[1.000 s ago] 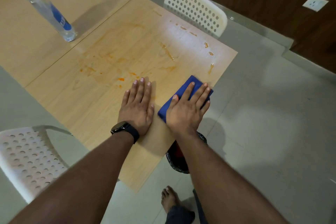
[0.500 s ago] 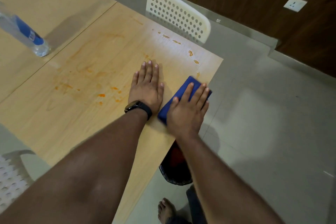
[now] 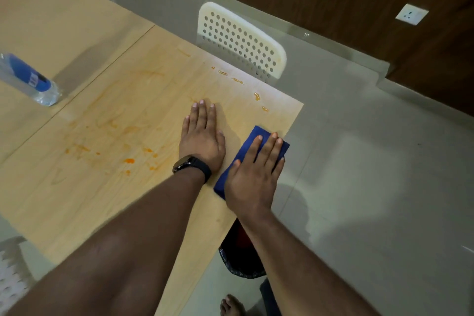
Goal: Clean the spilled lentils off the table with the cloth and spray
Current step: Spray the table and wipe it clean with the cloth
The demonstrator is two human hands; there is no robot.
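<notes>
1. Cloth first: the folded dark blue cloth (image 3: 259, 146) sits right at the table's edge, flat under the right hand (image 3: 252, 179). The fingers are straight and slightly spread, pressing down on it, not curled around it. A bit of blue pokes out past the fingertips and beside the thumb.
2. The left hand (image 3: 202, 138) lies palm down on the light wooden table (image 3: 107, 202), just beside the cloth, fingers straight and close together, holding nothing. There's a black smartwatch (image 3: 191, 165) on that wrist.
3. The spilled lentils show up as orange smears and blobs (image 3: 129, 161), off to the left of the left fingers, well apart from the cloth. A row of small orange drips (image 3: 237, 81) runs along the table edge beyond both sets of fingertips.
4. Farther left of the left fingers stands a clear plastic bottle with a blue label (image 3: 28, 79). Can't tell if that's the spray.
5. Past the fingertips, behind the table edge, is a white perforated plastic chair back (image 3: 241, 41).
6. Below the right wrist, down on the grey floor, is a dark bin (image 3: 241, 256), partly hidden by the arm.
</notes>
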